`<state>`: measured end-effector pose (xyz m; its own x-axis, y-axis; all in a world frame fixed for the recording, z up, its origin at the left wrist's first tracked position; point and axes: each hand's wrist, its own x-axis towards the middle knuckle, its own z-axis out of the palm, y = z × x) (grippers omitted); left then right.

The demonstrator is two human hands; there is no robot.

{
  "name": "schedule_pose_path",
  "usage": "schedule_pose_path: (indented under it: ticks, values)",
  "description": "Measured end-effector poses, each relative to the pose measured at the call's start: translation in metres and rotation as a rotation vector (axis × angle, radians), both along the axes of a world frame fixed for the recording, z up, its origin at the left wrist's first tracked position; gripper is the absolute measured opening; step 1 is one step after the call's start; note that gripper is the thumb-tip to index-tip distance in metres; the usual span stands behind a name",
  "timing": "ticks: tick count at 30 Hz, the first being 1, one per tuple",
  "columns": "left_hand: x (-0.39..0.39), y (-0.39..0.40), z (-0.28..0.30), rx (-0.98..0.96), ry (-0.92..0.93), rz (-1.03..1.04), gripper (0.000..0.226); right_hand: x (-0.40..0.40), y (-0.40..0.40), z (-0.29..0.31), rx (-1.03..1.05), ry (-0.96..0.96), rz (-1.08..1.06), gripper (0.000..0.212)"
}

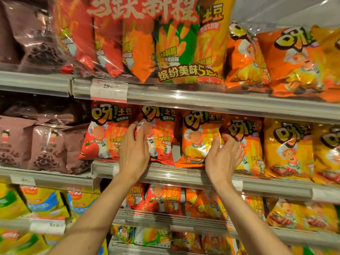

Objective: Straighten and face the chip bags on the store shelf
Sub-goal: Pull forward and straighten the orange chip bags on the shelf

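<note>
Shelf-high, left hand [135, 144] grips red bag [158, 137]; right hand [223, 153] grips orange bag [199, 137].

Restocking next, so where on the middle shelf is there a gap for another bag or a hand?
One gap only: the pale strip between the second red bag and the first orange bag, beside the left hand. Rightward, past the right hand, orange and yellow bags overlap; the brown bags crowd the left.
</note>
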<state>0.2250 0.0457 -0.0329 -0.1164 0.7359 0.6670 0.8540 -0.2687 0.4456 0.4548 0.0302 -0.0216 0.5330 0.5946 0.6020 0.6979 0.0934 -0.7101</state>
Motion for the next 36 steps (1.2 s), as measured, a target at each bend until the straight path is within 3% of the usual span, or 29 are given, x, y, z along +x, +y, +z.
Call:
schedule_pose_path:
  ticks: [13,22,25,30,36]
  values:
    - [0.012,-0.005,-0.006,-0.041,0.039,-0.074,0.046,0.032,-0.014,0.013,-0.247,-0.297,0.208,0.051]
    - [0.013,-0.001,-0.017,-0.076,0.069,-0.082,0.059,0.034,-0.016,0.018,-0.171,-0.020,0.282,0.038]
    - [0.013,-0.002,-0.016,-0.079,0.038,-0.103,0.059,0.025,-0.011,0.010,-0.142,-0.071,0.258,0.037]
    - [0.024,-0.014,-0.009,0.103,0.082,-0.114,0.045,0.022,-0.001,0.001,-0.121,-0.007,0.246,0.030]
    - [0.062,-0.018,-0.002,0.045,0.339,-0.235,0.060,0.025,-0.007,-0.002,-0.090,-0.148,0.199,0.032]
